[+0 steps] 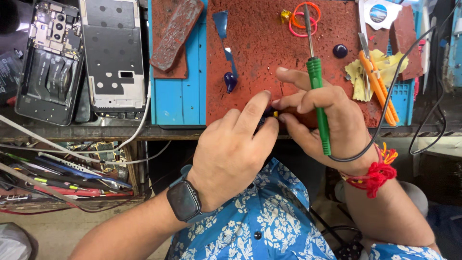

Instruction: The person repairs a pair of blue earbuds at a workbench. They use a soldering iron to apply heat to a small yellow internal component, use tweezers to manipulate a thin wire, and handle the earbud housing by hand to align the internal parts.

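Observation:
My left hand (231, 149), with a dark smartwatch (184, 200) on the wrist, pinches a small part with a yellow spot (275, 114) at the front edge of a red-brown work mat (269, 53). My right hand (327, 118) meets it fingertip to fingertip on the same small part. A green-handled tool (318, 96) with a thin metal shaft rests across my right hand, its tip pointing away from me and a black cable leaving its lower end. Red thread is tied around my right wrist (378, 173).
Two opened phone bodies (86, 53) lie at the left. A blue mat (178, 91) holds a worn red-brown block (175, 31). Orange-handled tweezers (378, 82), yellow scraps, orange rings (304, 17) and a dark round bead (340, 50) sit on the mat. A drawer of tools (62, 178) is open lower left.

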